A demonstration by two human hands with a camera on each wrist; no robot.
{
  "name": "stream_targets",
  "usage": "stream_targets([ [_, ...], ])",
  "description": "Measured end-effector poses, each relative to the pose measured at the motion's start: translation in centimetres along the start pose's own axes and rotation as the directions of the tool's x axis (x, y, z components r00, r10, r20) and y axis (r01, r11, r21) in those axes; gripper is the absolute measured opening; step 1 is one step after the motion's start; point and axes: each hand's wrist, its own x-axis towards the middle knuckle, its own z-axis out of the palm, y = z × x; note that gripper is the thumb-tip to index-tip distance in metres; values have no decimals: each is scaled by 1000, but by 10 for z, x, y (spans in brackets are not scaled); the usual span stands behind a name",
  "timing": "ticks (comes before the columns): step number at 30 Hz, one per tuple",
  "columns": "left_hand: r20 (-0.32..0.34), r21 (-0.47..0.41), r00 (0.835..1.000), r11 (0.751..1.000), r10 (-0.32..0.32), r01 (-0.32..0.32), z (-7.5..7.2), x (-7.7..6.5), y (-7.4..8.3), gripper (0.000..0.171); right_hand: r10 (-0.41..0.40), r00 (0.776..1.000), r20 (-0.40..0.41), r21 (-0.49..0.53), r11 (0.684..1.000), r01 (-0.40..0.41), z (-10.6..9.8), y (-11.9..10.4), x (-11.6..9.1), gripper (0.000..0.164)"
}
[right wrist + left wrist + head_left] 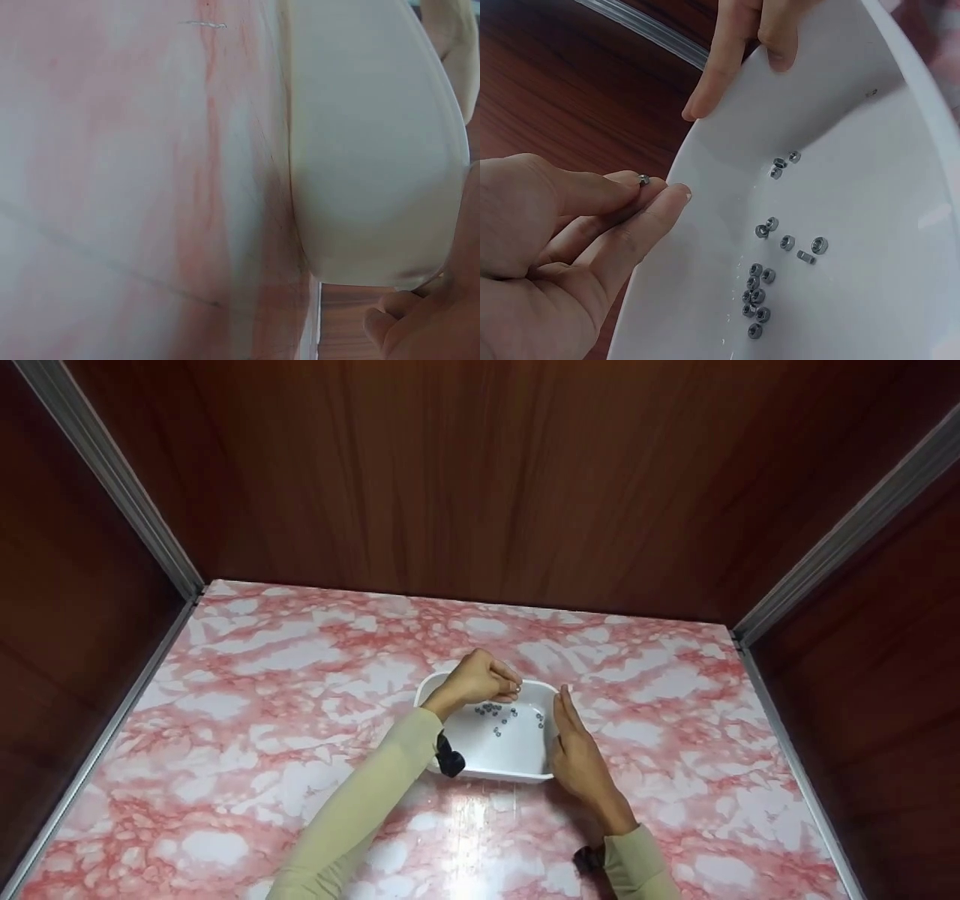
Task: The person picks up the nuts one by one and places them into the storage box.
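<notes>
My left hand (480,679) is above the far part of a white plastic tub (491,774). Between its thumb and fingers it pinches one small metal nut (643,179). Several more metal nuts (757,296) lie scattered on the tub's floor, some clustered and some apart. At the tub's right end my right hand (579,757) grips the rim, its thumb on the inner side and its fingers along the outside. The right wrist view shows the tub's outer wall (371,150), with part of the right hand (427,326) at its lower corner.
Beneath the tub is a table top (247,780) with a red and white marbled pattern. Dark wood-look panels (465,480) stand behind and at both sides, joined by grey metal strips (127,472). Each wrist wears a small black device (450,757).
</notes>
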Motion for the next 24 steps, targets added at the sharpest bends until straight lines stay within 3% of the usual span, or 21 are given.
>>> stream_targets([
  [10,4,2,1000,1000,5,-5,8,7,-4,18,-11,1000,-3,9,1000,11,0,0,0,64],
  [24,-29,93,999,995,42,-39,7,7,-3,15,-13,1000,2,0,1000,13,0,1,-1,63],
])
